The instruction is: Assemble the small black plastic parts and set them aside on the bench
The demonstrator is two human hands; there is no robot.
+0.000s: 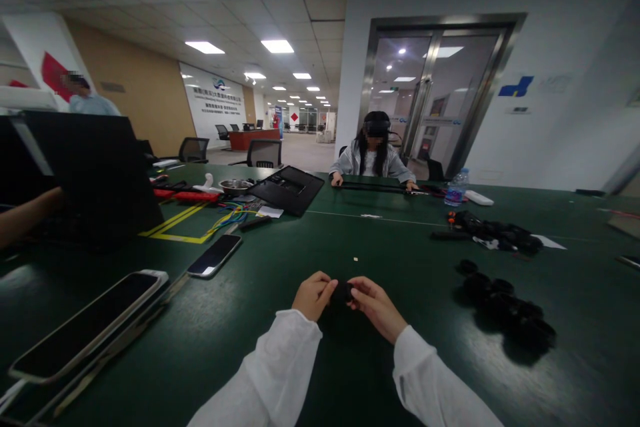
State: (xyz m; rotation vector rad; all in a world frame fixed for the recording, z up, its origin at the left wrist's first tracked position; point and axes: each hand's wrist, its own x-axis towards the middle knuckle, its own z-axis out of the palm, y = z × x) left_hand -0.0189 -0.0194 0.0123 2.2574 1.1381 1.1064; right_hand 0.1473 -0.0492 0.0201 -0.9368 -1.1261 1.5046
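Note:
My left hand [313, 295] and my right hand [376, 307] meet over the dark green table [280, 320], both in white sleeves. Between their pinched fingertips sits a small black round part [343, 291], held from both sides. A heap of several similar black round parts [505, 307] lies on the table to the right of my right hand, about an arm's reach away. Details of the held part are too dark to make out.
Two phones lie at the left: one near [87, 323], one further [215, 255]. A black stand [90, 167] and coloured cables [233, 217] sit at the far left. A person [373, 157] sits across the table, near a water bottle [457, 188] and black parts [495, 233].

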